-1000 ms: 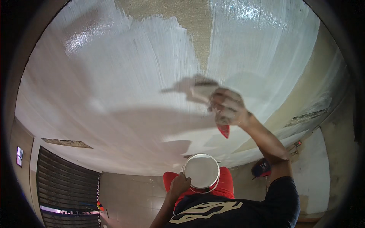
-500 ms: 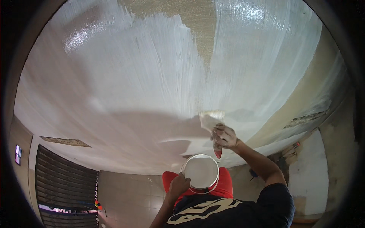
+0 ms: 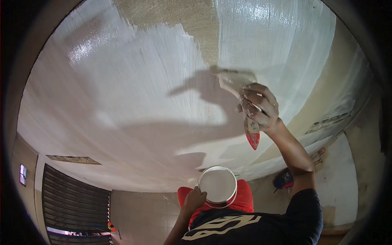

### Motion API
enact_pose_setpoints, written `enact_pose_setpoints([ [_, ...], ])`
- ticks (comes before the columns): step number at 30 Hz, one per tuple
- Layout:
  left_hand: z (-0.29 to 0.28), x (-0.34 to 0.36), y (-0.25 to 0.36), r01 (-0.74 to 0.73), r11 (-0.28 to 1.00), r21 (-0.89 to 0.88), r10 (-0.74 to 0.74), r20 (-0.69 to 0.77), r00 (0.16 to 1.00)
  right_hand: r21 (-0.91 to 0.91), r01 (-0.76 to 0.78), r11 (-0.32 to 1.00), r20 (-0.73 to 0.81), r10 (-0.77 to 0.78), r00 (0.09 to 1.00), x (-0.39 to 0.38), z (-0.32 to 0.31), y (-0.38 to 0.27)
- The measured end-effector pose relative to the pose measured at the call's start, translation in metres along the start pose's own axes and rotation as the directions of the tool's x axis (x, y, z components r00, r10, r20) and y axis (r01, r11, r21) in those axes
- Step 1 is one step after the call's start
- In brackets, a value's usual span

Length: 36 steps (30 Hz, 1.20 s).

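My right hand [image 3: 261,106] is closed round the handle of a wide paintbrush [image 3: 252,134], whose grip ends in a red tip. The brush head, coated in white, points up and left against or just off the wall [image 3: 155,90], near the lower end of a bare beige strip [image 3: 206,41]; contact I cannot tell. White smears mark my fingers. Low in front of me, my left hand [image 3: 196,199] grips the rim of a round white bucket [image 3: 218,185] with a wire handle. Pale paint fills much of it.
Streaky white paint covers most of the wall. Bare recessed patches show at its lower left [image 3: 73,159] and right [image 3: 330,122]. A dark slatted gate [image 3: 75,204] stands at the left, beside a tiled floor [image 3: 143,212]. A dark blue item [image 3: 283,179] lies beyond my right arm.
My right hand has carried the paintbrush upward and slightly right along the wall, to the lower end of the beige strip. The left hand still holds the bucket in nearly the same place.
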<state>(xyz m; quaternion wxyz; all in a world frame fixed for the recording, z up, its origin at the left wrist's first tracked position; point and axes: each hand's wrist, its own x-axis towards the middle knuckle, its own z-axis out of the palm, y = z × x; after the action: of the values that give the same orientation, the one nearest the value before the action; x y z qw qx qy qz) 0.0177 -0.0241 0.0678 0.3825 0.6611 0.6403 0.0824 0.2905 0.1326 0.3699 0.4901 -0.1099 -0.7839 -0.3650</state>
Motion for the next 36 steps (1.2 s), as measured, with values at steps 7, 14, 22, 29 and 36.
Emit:
enact_pose_setpoints([
  [7, -0.003, -0.002, 0.006, 0.026, 1.000, -0.016, -0.026, 0.006, 1.000, 0.172, -0.134, 0.976, 0.174, 0.104, 0.979, -0.110, 0.057, -0.050],
  [14, -0.003, -0.005, 0.004, 0.021, 1.000, -0.019, -0.020, 0.028, 0.999, 0.202, -0.321, 0.925, 0.429, 0.211, 0.878, -0.171, 0.071, -0.125],
  [22, -0.002, 0.000, 0.004, 0.018, 1.000, -0.014, -0.018, 0.014, 1.000, 0.076, -0.167, 0.983, -0.074, 0.172, 0.982, -0.025, 0.026, -0.021],
  [29, 0.000, -0.002, -0.002, 0.056, 0.998, -0.039, -0.056, 0.000, 0.998, -0.106, -0.114, 0.988, -0.029, 0.112, 0.993, -0.014, 0.031, -0.013],
  [36, -0.002, -0.003, 0.001, 0.052, 0.998, -0.028, -0.051, 0.027, 0.998, 0.227, -0.212, 0.951, 0.359, 0.121, 0.925, -0.176, 0.082, -0.127],
])
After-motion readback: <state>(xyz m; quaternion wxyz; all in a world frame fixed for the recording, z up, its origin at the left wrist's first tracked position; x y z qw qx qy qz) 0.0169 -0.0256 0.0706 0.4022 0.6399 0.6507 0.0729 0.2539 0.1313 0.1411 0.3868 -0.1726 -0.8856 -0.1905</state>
